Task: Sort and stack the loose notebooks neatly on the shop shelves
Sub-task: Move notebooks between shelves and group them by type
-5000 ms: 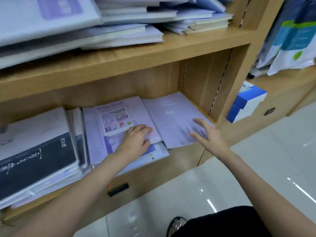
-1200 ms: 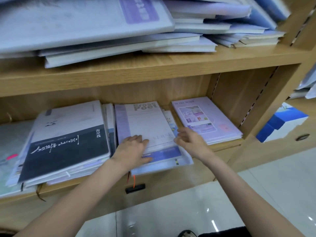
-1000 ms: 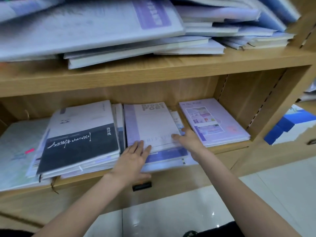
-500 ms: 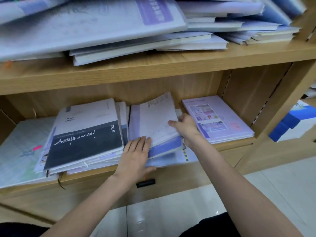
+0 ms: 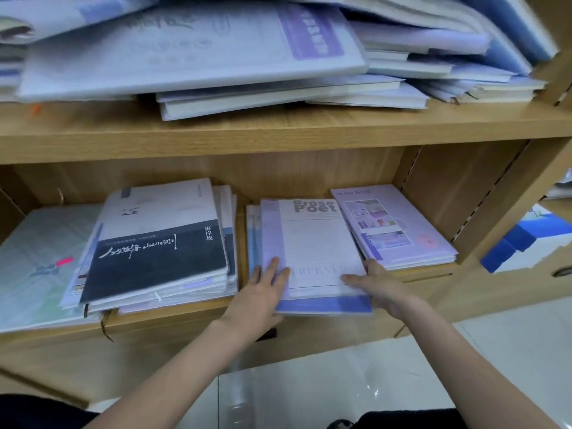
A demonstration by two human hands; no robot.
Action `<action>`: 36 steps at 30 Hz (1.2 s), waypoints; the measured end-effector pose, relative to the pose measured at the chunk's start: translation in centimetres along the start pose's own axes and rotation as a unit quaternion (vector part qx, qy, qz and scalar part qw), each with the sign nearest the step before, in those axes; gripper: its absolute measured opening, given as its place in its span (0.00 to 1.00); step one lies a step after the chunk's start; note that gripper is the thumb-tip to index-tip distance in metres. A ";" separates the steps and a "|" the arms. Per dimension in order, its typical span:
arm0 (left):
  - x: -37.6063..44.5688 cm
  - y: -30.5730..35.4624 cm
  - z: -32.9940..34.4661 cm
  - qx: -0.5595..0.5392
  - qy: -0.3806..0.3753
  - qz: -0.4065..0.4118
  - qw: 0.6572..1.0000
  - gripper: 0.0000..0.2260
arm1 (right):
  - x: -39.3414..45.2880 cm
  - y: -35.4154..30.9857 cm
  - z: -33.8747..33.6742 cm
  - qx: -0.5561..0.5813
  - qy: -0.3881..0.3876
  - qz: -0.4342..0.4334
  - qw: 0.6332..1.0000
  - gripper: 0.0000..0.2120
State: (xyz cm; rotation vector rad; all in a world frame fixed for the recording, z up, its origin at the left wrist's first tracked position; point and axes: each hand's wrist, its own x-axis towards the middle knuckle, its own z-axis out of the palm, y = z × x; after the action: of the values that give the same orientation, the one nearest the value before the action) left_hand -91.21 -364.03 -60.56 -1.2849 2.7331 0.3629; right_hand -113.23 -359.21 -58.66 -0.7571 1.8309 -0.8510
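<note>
The lifted top notebook now lies flat; my left hand at seven o'clock and right hand at five, fingers seemingly spread flat, press it to square the stack.

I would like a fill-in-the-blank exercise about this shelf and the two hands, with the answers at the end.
1. Both hands rest on the notebook whose cover reads "Prose ____".
2. The left hand lies at that notebook's ____ edge, the right hand at the opposite one.
3. The stack with the black-and-white cover lies to the ____ of that notebook.
4. The purple notebook with small pictures lies nearest the shelf's ____ wall.

Missing words: Poet; left; left; right
</note>
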 end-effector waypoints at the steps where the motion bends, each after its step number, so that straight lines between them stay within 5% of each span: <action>1: 0.1 0.0 -0.1 -0.017 -0.009 -0.005 1.000 0.38 | -0.2 0.0 0.3 0.026 0.005 -0.005 1.000 0.17; 7: -0.6 0.1 0.1 -0.053 0.030 -0.017 0.998 0.35 | -1.1 -1.8 0.8 -0.024 0.094 -0.124 0.987 0.14; 10: -0.9 0.2 0.3 -0.043 0.078 -0.031 0.996 0.34 | -1.4 -3.2 1.2 -0.180 0.153 -0.230 0.944 0.16; 13: -0.2 0.3 0.2 -0.027 0.094 -0.060 0.993 0.34 | -0.4 -5.2 1.3 -0.214 0.145 -0.291 0.921 0.18; 18: 2.1 0.3 -0.9 -0.053 -0.001 -0.091 0.994 0.35 | 2.3 -3.5 1.5 -0.254 0.071 -0.098 0.960 0.23; 25: 1.4 -1.6 -0.8 -0.034 -0.012 -0.070 0.997 0.39 | 1.3 -0.7 1.6 -0.113 0.002 -0.002 0.994 0.22; 29: 1.1 -0.9 0.1 -0.007 0.051 -0.083 0.995 0.36 | 1.1 -0.5 2.9 0.032 0.073 -0.030 0.996 0.18; 36: 1.8 -1.1 0.2 -0.126 0.108 -0.106 0.980 0.33 | 2.1 -5.9 2.2 -0.153 0.178 -0.204 0.950 0.18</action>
State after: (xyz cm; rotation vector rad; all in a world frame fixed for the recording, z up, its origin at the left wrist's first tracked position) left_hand -91.51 -366.03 -61.26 -1.7590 2.7494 0.5964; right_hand -111.17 -364.74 -55.54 -1.2807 2.1982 -1.0284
